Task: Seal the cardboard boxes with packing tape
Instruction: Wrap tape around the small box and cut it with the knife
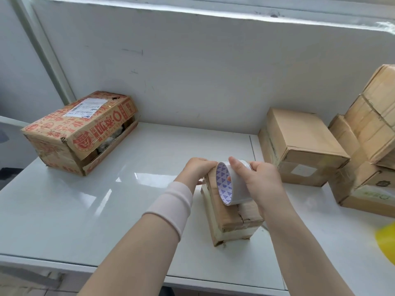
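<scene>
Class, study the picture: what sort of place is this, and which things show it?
Probably a small parcel-packing corner: taped cardboard boxes stacked on a white table by a plain wall, a printed box with a shipping label, and a tape roll in the right hand over a small box.

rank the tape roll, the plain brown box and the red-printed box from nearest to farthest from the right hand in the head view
1. tape roll: held in the right hand, fingers curled round it.
2. plain brown box: just to the hand's right, by the wall.
3. red-printed box: far left of the table.
</scene>
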Available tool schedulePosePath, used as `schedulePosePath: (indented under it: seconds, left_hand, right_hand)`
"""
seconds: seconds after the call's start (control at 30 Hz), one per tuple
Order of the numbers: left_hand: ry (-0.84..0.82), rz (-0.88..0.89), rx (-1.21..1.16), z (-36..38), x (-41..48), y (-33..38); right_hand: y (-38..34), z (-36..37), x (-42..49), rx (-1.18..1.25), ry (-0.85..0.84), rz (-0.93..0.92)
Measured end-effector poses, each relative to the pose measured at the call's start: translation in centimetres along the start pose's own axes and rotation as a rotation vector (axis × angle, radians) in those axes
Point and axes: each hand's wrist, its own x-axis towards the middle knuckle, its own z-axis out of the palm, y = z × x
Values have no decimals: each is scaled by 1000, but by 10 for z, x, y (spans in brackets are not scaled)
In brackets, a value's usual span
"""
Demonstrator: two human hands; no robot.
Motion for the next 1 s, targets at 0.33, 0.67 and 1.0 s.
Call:
schedulePosePath:
  seconds: [0.33, 0.67, 1.0]
  left_hand:
    - [5, 328, 279, -5, 3, 7]
    - [-90, 283, 17, -2, -3, -13]
    - [101, 419, -271, 4, -39, -53]
  right_hand:
    - [3, 2, -3, 75, 29, -15]
    - [4, 3, -6, 127, 4, -49]
    - [41, -12, -16, 324, -271, -155]
